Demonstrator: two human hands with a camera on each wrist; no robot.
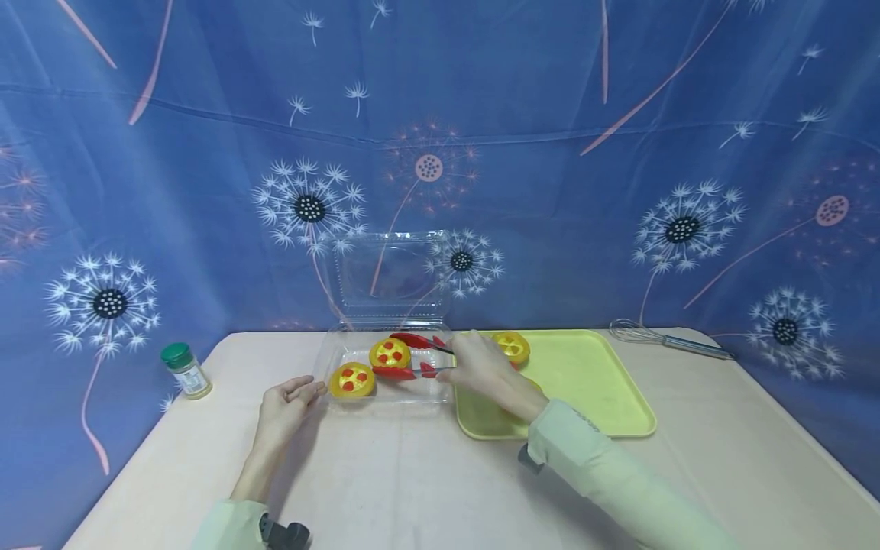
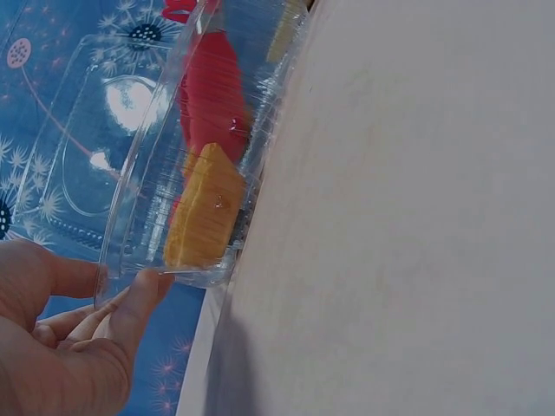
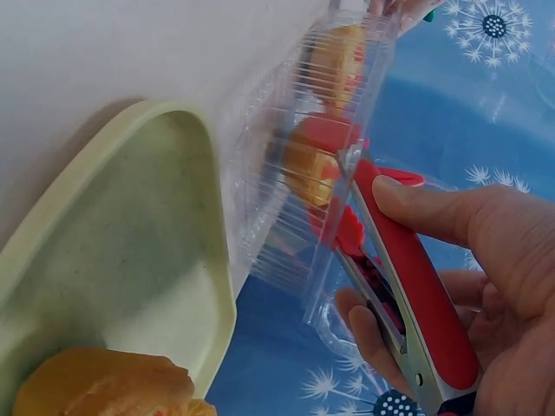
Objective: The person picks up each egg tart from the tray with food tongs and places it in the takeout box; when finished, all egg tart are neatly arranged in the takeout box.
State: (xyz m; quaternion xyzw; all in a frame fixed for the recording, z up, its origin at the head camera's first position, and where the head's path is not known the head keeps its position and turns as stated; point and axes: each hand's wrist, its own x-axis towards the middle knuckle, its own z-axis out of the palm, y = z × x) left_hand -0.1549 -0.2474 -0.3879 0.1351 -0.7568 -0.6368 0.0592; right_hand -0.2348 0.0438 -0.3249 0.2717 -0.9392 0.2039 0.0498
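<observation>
My right hand [image 1: 484, 370] grips a pair of red tongs [image 3: 416, 286], thumb on one arm and fingers round the other. The tongs' red tips reach into a clear plastic clamshell container [image 1: 419, 392], one on either side of a mini pizza [image 1: 389, 354]. Whether they press on it I cannot tell. A second mini pizza [image 1: 352, 380] sits at the container's left end. With thumb and fingers my left hand [image 2: 78, 338] pinches the container's left rim. The container's lid [image 1: 392, 275] stands raised at the back.
Right of the container lies a yellow tray [image 1: 598, 389] with a mini pizza [image 1: 511, 347] and another partly hidden behind my right wrist. A whisk [image 1: 670, 340] rests at the back right. A green-capped jar [image 1: 187, 372] stands at the left edge.
</observation>
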